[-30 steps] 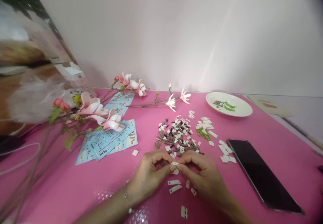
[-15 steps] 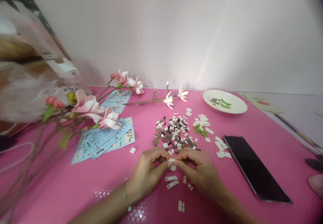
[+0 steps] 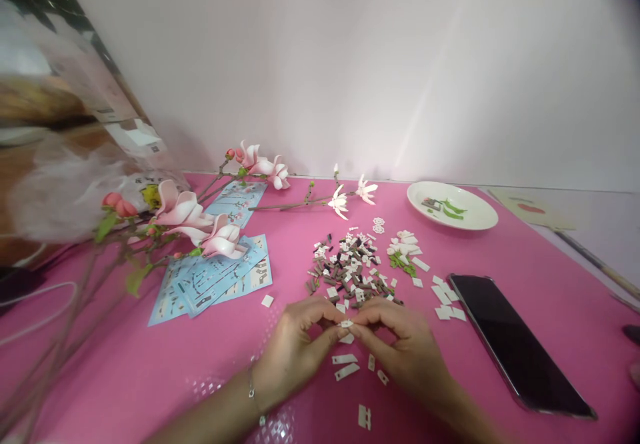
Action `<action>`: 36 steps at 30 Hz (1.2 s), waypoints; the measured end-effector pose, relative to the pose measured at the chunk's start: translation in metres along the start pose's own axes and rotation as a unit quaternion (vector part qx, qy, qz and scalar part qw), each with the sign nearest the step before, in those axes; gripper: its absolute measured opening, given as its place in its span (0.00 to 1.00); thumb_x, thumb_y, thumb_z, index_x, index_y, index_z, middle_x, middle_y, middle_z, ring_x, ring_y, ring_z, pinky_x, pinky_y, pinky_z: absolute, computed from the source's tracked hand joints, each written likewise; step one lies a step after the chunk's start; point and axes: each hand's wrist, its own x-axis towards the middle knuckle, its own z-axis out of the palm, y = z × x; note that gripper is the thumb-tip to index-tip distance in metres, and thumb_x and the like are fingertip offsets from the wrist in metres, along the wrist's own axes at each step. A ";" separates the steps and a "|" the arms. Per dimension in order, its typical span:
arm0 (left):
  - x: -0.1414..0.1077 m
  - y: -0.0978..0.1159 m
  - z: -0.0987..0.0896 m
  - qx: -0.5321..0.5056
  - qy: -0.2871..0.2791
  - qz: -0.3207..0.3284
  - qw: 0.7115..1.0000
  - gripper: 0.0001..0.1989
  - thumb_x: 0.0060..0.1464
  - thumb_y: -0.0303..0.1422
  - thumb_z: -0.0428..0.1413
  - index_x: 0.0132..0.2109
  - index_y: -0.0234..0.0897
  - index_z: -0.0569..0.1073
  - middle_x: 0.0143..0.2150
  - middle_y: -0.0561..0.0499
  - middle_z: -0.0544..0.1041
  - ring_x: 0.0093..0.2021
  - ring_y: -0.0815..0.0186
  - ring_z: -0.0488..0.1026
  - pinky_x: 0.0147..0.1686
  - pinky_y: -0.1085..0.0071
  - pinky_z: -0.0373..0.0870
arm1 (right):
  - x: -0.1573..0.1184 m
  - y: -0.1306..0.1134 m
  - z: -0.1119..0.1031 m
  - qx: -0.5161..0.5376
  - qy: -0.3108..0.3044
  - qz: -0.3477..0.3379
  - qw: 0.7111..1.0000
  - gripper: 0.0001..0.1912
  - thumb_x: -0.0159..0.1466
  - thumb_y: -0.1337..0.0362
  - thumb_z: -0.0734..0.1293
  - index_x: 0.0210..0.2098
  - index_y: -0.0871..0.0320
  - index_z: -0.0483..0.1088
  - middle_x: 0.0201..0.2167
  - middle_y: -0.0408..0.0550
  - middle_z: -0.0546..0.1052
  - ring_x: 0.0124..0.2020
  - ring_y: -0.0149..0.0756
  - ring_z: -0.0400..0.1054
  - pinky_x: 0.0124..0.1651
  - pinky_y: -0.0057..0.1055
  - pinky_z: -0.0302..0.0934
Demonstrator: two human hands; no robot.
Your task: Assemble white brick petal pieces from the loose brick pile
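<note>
Between the fingertips of both hands is a small white building-brick piece (image 3: 346, 324), pinched from either side. My left hand (image 3: 306, 341), with a bracelet at the wrist, is closed on its left end. On its right end my right hand (image 3: 395, 337) is closed too. Just beyond the fingers lies a pile of small brown, white and black bricks (image 3: 347, 267). Nearer to me, below the hands, are two long white pieces (image 3: 346, 367) and a few smaller white pieces (image 3: 371, 363). A white hinged-looking piece (image 3: 364, 417) lies closest to me.
Blue instruction sheets (image 3: 220, 277) lie left, partly under pink brick flowers (image 3: 185, 214). A stem with white flowers (image 3: 338, 202) rests at the back. Green and white pieces (image 3: 403, 254), white tiles (image 3: 444, 294), a phone (image 3: 517, 344) and a plate with green pieces (image 3: 480, 214) are right.
The whole view has shifted slightly, so everything appears a little further right. Both hands keep their pinch on the small white piece, with hardly any movement against the table.
</note>
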 end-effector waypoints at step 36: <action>0.002 -0.002 0.003 -0.109 0.031 -0.071 0.991 0.05 0.54 0.31 0.58 0.34 0.32 0.76 0.28 0.50 0.75 0.28 0.68 0.70 0.29 0.75 0.65 | 0.006 0.001 -0.009 0.006 -0.068 0.103 0.992 0.06 0.60 0.65 0.65 0.28 0.57 0.73 0.24 0.43 0.73 0.26 0.31 0.67 0.28 0.25 0.59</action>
